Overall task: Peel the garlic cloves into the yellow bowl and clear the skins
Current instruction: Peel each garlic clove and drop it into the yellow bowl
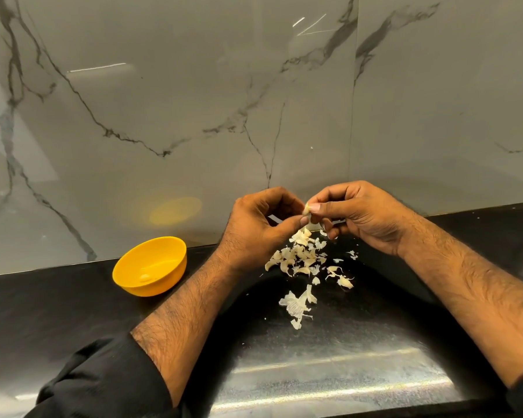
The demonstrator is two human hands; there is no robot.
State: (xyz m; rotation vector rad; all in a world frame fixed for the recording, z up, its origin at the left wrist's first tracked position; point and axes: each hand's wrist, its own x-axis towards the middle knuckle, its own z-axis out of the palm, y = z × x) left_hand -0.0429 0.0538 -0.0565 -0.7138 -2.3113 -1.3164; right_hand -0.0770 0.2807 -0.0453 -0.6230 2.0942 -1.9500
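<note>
Nearest the camera, black sleeves (103, 384) are cut off by the lower edge, and bare forearms are seen reaching forward over a dark, glossy worktop (329, 372) streaked with glare. Between the forearms, open worktop is left up to a scatter of skins (299, 260), with one larger papery piece (296, 304) lying nearer. Whether any unpeeled cloves are mixed into the scatter cannot be told. Above it, a clove (308, 213) is pinched between both hands: the left hand (260, 224) is curled with its thumb tip on the clove, and the right hand (360, 215) is closed on it with thumb and fingers. Most of the clove is hidden by the fingertips. To the left, well apart from the hands, the bowl (150, 267) is set close to the back edge; one pale piece, seemingly a peeled clove, is seen inside. Behind, a grey marble-veined wall (194, 101) is met by the worktop, and the bowl's yellow reflection is shown on it.
</note>
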